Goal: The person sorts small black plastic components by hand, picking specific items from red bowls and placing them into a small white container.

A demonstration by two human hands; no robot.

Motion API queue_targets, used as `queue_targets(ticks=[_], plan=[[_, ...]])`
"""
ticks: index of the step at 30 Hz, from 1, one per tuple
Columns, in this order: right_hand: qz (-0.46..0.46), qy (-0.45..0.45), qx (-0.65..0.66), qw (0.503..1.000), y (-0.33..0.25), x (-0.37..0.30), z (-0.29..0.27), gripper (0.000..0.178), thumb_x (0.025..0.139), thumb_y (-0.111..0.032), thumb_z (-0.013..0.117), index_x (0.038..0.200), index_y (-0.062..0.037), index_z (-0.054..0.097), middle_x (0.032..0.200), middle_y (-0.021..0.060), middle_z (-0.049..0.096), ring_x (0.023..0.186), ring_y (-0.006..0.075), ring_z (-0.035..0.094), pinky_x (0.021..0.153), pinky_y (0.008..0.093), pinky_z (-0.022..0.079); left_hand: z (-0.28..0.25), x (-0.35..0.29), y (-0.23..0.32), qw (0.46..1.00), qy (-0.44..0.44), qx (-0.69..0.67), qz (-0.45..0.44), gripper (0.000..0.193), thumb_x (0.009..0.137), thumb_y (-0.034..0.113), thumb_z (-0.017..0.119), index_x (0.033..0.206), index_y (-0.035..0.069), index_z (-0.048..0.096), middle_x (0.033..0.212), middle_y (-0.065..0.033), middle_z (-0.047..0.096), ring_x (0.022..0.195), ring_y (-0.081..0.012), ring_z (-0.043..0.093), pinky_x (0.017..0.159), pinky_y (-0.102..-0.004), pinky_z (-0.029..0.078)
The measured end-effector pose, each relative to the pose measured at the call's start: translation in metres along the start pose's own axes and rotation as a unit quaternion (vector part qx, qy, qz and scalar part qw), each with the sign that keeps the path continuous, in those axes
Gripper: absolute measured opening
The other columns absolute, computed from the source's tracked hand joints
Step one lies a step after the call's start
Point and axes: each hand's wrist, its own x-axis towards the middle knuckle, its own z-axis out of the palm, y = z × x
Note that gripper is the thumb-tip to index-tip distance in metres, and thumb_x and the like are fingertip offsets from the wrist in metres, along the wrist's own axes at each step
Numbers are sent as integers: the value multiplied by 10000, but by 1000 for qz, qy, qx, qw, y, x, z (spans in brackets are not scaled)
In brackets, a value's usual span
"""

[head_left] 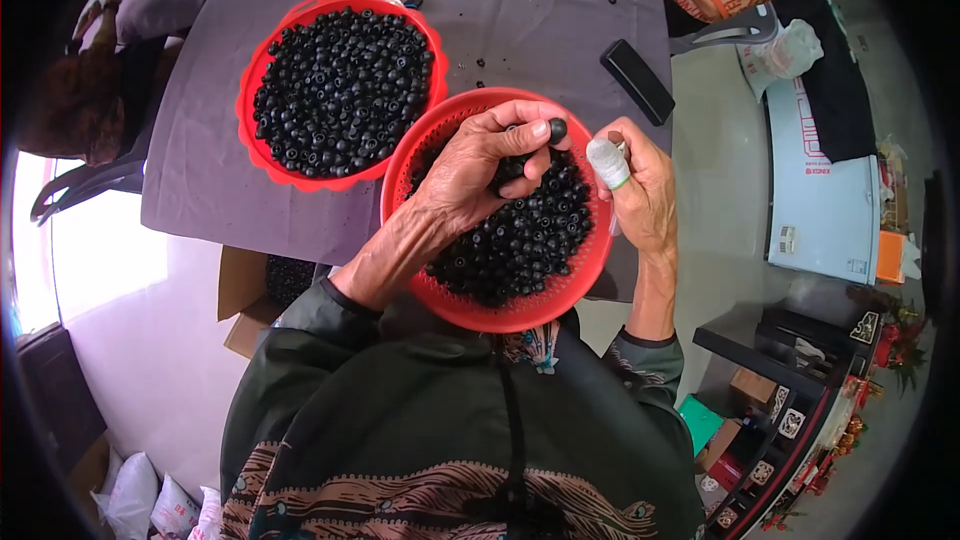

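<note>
A cardboard box (242,280) stands at left, below the edge of the cloth-covered counter (195,140). On the counter, a scalloped red tray (247,115) heaped with black pieces sits just beside a red basket (540,310) holding more. The left hand (465,165) crosses the basket's rim, hiding some contents, and pinches one black bead (557,131) above it, just left of the right hand (642,185). That one's fingers curl beside a white-wrapped thumb; whether they grip anything, I cannot tell. Farther right lies a black oblong case (637,82).
</note>
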Motion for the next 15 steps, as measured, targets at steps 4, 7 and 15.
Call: queue_targets(ticks=[4,7,15], plan=[[-65,-20,-86,994,-2,6,3,339,820,-328,588,730,-32,450,544,14,425,476,70,375,432,232,301,-2,-1,-1,999,-35,-1,8,143,849,107,541,975,41,556,850,-67,584,523,-70,450,383,-174,305],[-72,-38,-102,991,-9,8,2,442,752,-421,645,725,-27,447,536,27,424,467,86,372,424,248,306,-1,-3,1,999,-31,16,-4,144,847,115,548,974,47,556,847,-68,585,539,-75,471,385,-173,315],[-71,-63,-128,987,-17,14,2,506,632,-439,734,699,-24,452,520,30,456,472,94,416,439,258,351,5,-3,5,997,-9,73,-22,163,811,75,591,962,20,566,785,-27,591,551,-49,492,409,-158,346]])
